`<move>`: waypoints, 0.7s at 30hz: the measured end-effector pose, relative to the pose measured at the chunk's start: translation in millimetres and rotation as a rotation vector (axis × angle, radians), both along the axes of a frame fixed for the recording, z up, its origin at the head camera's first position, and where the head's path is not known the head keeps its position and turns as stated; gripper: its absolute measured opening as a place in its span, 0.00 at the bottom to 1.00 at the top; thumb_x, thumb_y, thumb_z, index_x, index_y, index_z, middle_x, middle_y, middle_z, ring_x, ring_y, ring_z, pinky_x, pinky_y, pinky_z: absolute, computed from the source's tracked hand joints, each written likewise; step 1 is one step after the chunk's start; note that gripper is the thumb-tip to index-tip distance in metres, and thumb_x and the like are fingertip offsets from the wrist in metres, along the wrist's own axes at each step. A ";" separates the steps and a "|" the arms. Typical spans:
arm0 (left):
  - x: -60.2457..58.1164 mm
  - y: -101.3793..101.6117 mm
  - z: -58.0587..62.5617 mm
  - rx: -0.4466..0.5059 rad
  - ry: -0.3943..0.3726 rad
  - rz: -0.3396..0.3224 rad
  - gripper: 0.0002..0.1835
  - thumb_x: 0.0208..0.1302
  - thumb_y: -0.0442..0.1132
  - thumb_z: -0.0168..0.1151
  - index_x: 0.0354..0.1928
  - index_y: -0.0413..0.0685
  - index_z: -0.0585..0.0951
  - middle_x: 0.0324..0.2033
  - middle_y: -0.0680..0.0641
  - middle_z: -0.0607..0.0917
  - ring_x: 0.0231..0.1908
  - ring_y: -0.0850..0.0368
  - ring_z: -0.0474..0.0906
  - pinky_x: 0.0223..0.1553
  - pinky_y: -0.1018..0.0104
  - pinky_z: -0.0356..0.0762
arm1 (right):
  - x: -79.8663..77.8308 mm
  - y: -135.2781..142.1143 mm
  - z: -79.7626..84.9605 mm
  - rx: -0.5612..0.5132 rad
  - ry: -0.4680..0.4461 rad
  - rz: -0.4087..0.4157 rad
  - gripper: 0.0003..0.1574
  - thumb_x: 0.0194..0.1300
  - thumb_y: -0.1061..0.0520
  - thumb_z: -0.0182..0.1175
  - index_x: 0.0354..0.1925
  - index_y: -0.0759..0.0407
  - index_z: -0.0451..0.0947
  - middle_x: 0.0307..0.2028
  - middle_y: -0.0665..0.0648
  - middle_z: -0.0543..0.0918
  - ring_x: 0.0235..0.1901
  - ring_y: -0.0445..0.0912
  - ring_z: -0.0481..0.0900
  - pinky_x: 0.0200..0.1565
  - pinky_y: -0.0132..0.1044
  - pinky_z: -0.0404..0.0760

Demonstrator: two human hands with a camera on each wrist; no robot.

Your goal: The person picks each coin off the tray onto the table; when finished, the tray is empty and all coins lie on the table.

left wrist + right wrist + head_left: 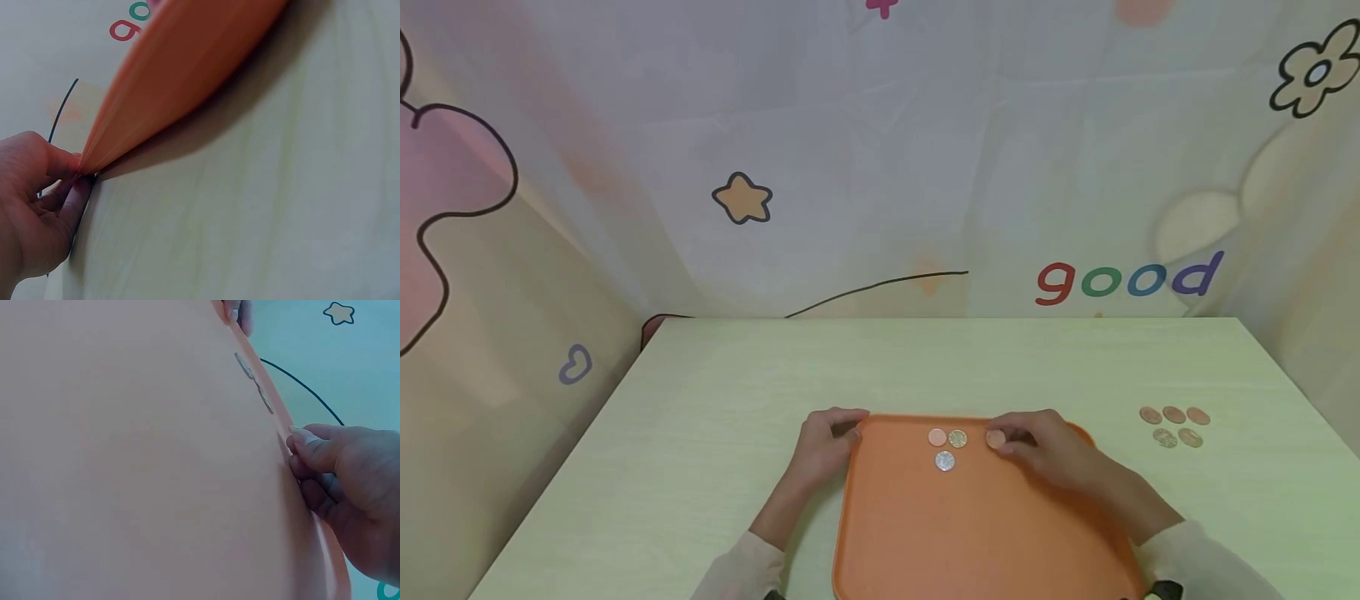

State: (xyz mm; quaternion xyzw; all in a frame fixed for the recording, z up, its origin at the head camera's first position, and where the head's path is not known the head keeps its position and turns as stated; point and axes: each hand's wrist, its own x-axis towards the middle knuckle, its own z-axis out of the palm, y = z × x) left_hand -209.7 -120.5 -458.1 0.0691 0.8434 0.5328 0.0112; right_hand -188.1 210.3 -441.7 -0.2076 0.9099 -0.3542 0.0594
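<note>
An orange tray (955,533) with a raised rim lies on the table. At its far left corner my left hand (825,446) pinches the rim between thumb and fingers, as the left wrist view shows with the hand (37,206) at the tray's corner. Near the far rim, my right hand (1052,446) pinches a copper-coloured coin (996,439) over the tray. In the right wrist view, the fingertips mostly hide that coin. To its left on the tray are a pinkish copper coin (937,437), a gold-coloured coin (957,438) and, nearer me, a silver coin (945,461).
Right of the tray, several coins lie in two rows on the pale table (737,375): copper ones (1174,414) behind, duller yellowish ones (1165,438) in front. A printed cloth (850,167) hangs behind the table and along its sides.
</note>
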 end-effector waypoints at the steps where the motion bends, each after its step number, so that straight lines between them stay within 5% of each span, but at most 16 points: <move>1: 0.0 0.0 -0.2 0.000 0.000 0.000 0.15 0.63 0.23 0.59 0.50 0.33 0.87 0.49 0.35 0.88 0.52 0.41 0.84 0.55 0.50 0.83 | 0.7 0.7 1.2 0.001 -0.002 -0.021 0.18 0.68 0.56 0.65 0.55 0.58 0.85 0.43 0.51 0.90 0.41 0.41 0.81 0.49 0.35 0.86; 12: -0.3 -0.2 -0.2 -0.004 0.011 0.000 0.15 0.63 0.23 0.59 0.50 0.33 0.87 0.48 0.35 0.88 0.52 0.41 0.85 0.55 0.50 0.83 | 5.4 22.5 14.4 -0.104 0.081 -0.167 0.20 0.63 0.64 0.68 0.53 0.68 0.84 0.48 0.65 0.89 0.49 0.57 0.88 0.49 0.44 0.88; 19: -0.6 -0.4 -1.0 -0.015 0.008 0.001 0.15 0.63 0.24 0.59 0.50 0.33 0.87 0.48 0.35 0.88 0.52 0.41 0.85 0.55 0.50 0.84 | 7.0 46.0 19.8 -0.120 0.090 -0.224 0.21 0.63 0.64 0.67 0.55 0.67 0.84 0.49 0.67 0.89 0.42 0.24 0.83 0.44 0.25 0.86; 21: -0.8 -0.5 -1.6 -0.013 0.002 0.002 0.15 0.63 0.24 0.59 0.50 0.34 0.87 0.48 0.36 0.88 0.52 0.41 0.85 0.55 0.50 0.83 | 8.5 53.1 21.4 -0.143 0.093 -0.226 0.21 0.64 0.64 0.67 0.55 0.69 0.83 0.50 0.69 0.88 0.41 0.21 0.81 0.43 0.21 0.84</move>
